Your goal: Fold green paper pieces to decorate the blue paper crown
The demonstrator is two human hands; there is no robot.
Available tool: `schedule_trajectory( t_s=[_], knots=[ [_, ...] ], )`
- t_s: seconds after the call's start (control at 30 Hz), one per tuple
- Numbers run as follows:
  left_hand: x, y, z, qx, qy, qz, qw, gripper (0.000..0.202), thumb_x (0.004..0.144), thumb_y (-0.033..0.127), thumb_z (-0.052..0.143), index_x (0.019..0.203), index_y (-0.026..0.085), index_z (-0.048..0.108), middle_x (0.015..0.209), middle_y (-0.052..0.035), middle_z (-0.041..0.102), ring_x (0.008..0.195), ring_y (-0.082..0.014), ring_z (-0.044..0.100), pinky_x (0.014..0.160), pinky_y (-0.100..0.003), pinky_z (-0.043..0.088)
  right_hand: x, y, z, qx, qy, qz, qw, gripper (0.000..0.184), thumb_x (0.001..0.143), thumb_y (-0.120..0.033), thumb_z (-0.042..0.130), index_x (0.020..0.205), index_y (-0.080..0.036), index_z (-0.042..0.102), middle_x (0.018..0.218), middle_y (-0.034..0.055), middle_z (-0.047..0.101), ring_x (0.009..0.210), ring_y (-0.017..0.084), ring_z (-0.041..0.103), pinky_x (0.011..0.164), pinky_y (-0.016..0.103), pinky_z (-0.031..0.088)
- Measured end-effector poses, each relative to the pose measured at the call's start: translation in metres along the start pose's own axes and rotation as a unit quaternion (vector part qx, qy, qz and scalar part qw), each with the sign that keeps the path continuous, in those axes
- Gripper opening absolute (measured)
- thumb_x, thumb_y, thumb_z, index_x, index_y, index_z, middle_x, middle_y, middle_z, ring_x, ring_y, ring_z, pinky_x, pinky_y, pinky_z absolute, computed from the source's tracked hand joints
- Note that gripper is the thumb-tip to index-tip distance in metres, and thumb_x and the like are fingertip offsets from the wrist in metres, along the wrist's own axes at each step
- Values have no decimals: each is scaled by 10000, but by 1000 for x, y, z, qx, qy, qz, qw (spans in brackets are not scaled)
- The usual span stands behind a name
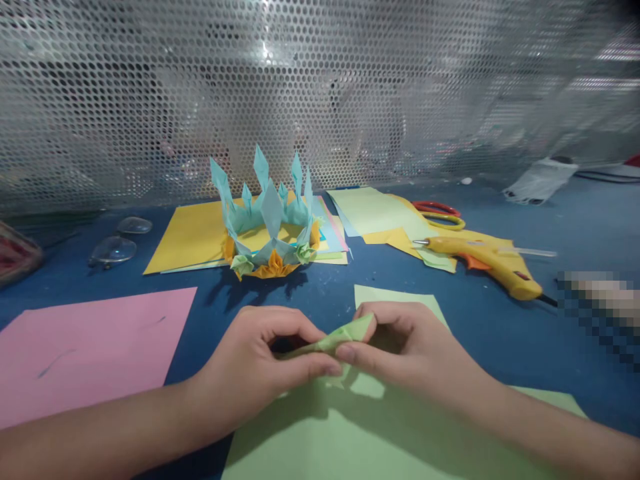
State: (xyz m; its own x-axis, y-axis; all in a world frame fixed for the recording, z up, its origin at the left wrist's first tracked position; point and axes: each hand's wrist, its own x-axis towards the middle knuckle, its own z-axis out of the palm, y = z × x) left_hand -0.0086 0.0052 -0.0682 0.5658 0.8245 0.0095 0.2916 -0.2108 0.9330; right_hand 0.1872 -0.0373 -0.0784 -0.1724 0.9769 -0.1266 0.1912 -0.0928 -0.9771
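Between my two hands is a small folded piece of light green paper [345, 335]. My left hand [280, 353] pinches its left end between thumb and fingers. On the right end, the thumb and fingers of my right hand [400, 340] close on it as well. Both hands hover over a light green sheet [320, 433] that lies in front of me. Just beyond them stands a blue folded-paper crown [273, 210], its band trimmed with orange and green paper pieces.
Left lies a pink sheet [110, 347]; behind it are eyeglasses [114, 250]. Stacked coloured paper [185, 237] sits under the crown. Scissors [443, 219] and a yellow glue gun [480, 257] lie right. A perforated metal panel [320, 87] borders the blue table's back.
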Motion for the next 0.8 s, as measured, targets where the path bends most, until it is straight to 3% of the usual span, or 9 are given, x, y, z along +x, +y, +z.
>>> schedule_trajectory(
  t_s=[0.23, 0.4, 0.57, 0.8],
  knots=[
    [1, 0, 1, 20, 5, 28, 999, 130, 733, 253, 731, 630, 176, 713, 569, 27, 626, 528, -103, 498, 500, -207, 357, 1, 1, 1, 23, 13, -18, 999, 307, 749, -373, 752, 616, -195, 539, 586, -34, 540, 547, 116, 448, 499, 245, 329],
    [2, 0, 2, 42, -10, 23, 999, 135, 763, 226, 676, 648, 164, 709, 598, 13, 636, 554, -115, 525, 524, -217, 386, 2, -5, 1, 47, 10, -41, 998, 199, 721, -301, 784, 661, -202, 622, 665, -19, 640, 612, 124, 522, 546, 228, 408],
    [2, 1, 1, 54, -19, 50, 997, 139, 762, 205, 672, 634, 154, 692, 583, 17, 621, 542, -104, 522, 509, -202, 386, -1, -11, 3, -27, 18, -100, 994, 72, 782, -257, 708, 728, -209, 706, 702, -2, 710, 646, 133, 601, 590, 219, 468],
    [0, 0, 3, 77, -22, 106, 991, 137, 758, 183, 668, 625, 153, 670, 574, 23, 618, 518, -92, 527, 500, -192, 377, -8, -12, 6, -85, 38, -159, 983, 149, 820, -199, 640, 679, -188, 690, 626, -9, 669, 563, 109, 566, 518, 198, 431]
  ],
)
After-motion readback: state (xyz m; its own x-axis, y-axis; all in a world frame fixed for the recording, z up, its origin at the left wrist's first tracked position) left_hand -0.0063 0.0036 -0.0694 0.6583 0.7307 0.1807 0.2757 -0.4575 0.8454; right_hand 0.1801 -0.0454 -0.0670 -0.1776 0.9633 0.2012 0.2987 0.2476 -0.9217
